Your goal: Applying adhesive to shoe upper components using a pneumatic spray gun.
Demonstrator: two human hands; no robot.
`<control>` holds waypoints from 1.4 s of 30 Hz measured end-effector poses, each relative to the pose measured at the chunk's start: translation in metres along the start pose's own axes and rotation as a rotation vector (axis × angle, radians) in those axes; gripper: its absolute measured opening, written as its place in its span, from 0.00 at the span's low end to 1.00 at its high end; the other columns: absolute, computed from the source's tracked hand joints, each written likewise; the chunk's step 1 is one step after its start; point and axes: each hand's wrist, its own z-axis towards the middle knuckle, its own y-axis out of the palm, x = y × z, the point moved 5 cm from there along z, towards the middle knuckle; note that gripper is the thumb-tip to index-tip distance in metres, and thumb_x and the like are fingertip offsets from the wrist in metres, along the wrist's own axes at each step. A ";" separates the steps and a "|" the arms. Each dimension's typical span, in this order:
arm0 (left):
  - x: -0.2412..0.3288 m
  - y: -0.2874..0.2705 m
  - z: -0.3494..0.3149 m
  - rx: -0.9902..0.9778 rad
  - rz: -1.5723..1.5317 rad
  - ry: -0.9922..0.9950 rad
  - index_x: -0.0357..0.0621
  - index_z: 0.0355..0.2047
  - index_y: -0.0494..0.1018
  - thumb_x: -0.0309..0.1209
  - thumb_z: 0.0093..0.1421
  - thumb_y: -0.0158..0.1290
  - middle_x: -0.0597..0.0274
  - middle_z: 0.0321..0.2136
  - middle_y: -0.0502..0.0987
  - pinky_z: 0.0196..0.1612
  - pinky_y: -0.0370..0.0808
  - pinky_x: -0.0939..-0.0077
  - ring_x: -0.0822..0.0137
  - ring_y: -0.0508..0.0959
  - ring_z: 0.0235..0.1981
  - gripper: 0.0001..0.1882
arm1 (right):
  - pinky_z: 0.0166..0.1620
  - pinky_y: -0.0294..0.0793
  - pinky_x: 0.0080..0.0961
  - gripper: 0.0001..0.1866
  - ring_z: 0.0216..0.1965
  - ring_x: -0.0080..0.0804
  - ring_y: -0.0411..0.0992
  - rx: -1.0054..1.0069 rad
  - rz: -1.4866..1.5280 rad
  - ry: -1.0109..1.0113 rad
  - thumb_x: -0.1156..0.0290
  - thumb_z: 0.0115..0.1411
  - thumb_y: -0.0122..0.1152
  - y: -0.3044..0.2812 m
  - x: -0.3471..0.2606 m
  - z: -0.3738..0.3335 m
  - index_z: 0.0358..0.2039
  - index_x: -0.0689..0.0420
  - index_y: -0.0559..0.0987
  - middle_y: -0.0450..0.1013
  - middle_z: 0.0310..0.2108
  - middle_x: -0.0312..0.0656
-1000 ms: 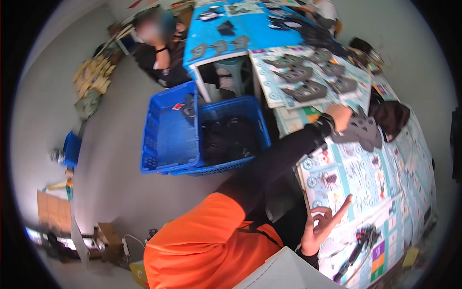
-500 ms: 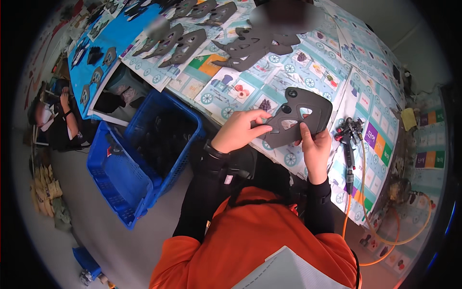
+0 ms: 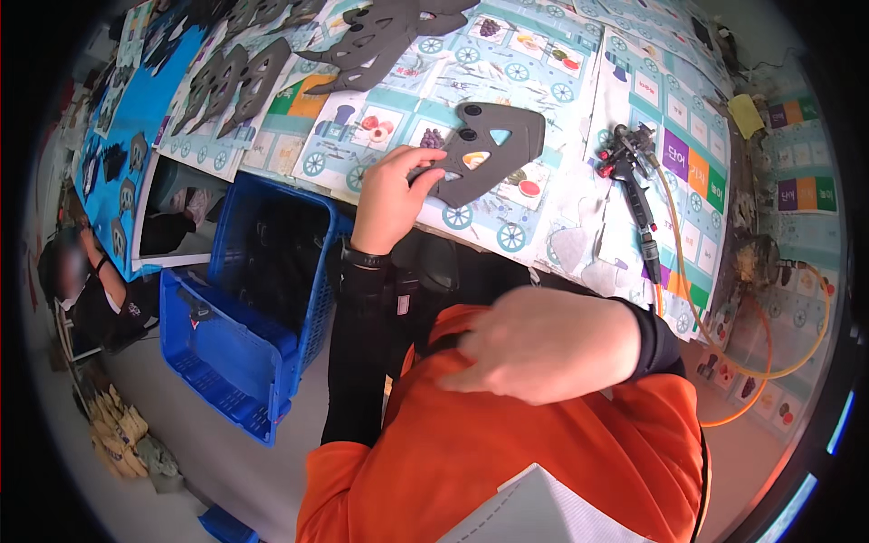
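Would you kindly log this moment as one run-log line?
left hand: grips grey flat part on patterned table cover | right hand: empty, at chest | spray gun: lying on the cover

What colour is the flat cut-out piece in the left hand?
Dark grey piece, held by the left hand; head view.

This is a small production workshop. The tabletop [image 3: 579, 195] is covered with colourful printed play mats as a work surface, and rows of identical dark grey flat cut-out parts [image 3: 240, 81] lie spread across it. A spray gun [image 3: 625, 163] with a yellow hose [image 3: 760, 362] lies on the tabletop. Blue plastic crates [image 3: 244, 317] of dark parts stand on the floor beside the tabletop.
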 end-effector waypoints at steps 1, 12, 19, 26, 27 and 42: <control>0.003 -0.002 0.000 0.037 0.003 0.025 0.40 0.43 0.80 0.22 0.57 0.60 0.56 0.35 0.81 0.40 0.75 0.72 0.62 0.81 0.35 0.12 | 0.31 0.74 0.40 0.24 0.30 0.46 0.76 -0.223 0.050 0.077 0.67 0.53 0.60 0.013 0.006 -0.004 0.52 0.54 0.77 0.75 0.27 0.44; 0.031 0.000 -0.001 -0.013 -0.445 0.020 0.41 0.47 0.76 0.18 0.58 0.59 0.63 0.37 0.79 0.39 0.74 0.78 0.72 0.78 0.35 0.16 | 0.55 0.68 0.40 0.32 0.53 0.53 0.67 0.556 -0.630 1.232 0.65 0.50 0.74 -0.042 0.142 -0.194 0.51 0.65 0.71 0.70 0.46 0.53; 0.015 0.021 0.008 -0.046 -0.192 0.008 0.42 0.52 0.73 0.28 0.57 0.64 0.55 0.37 0.78 0.40 0.75 0.71 0.58 0.80 0.34 0.23 | 0.55 0.70 0.40 0.32 0.51 0.54 0.70 0.625 -0.341 1.193 0.69 0.48 0.73 -0.031 0.174 -0.208 0.51 0.67 0.70 0.71 0.47 0.55; -0.004 0.005 -0.013 0.244 0.325 -0.228 0.37 0.46 0.72 0.35 0.60 0.60 0.48 0.34 0.76 0.40 0.73 0.57 0.47 0.76 0.35 0.18 | 0.40 0.74 0.24 0.23 0.38 0.32 0.75 1.169 0.333 1.158 0.86 0.46 0.50 -0.041 0.137 -0.190 0.45 0.67 0.77 0.76 0.37 0.44; -0.001 0.007 -0.009 0.209 0.258 -0.084 0.39 0.42 0.73 0.33 0.60 0.61 0.52 0.29 0.76 0.39 0.71 0.59 0.50 0.76 0.33 0.14 | 0.41 0.75 0.23 0.22 0.40 0.33 0.75 1.024 0.284 0.962 0.86 0.45 0.49 -0.049 0.125 -0.171 0.43 0.68 0.78 0.77 0.38 0.44; -0.013 0.021 -0.002 0.070 0.110 0.269 0.46 0.35 0.73 0.20 0.51 0.58 0.66 0.17 0.72 0.35 0.67 0.67 0.63 0.73 0.24 0.11 | 0.19 0.64 0.12 0.14 0.19 0.13 0.67 0.584 1.040 1.343 0.72 0.60 0.61 -0.029 0.108 -0.067 0.46 0.61 0.79 0.77 0.28 0.35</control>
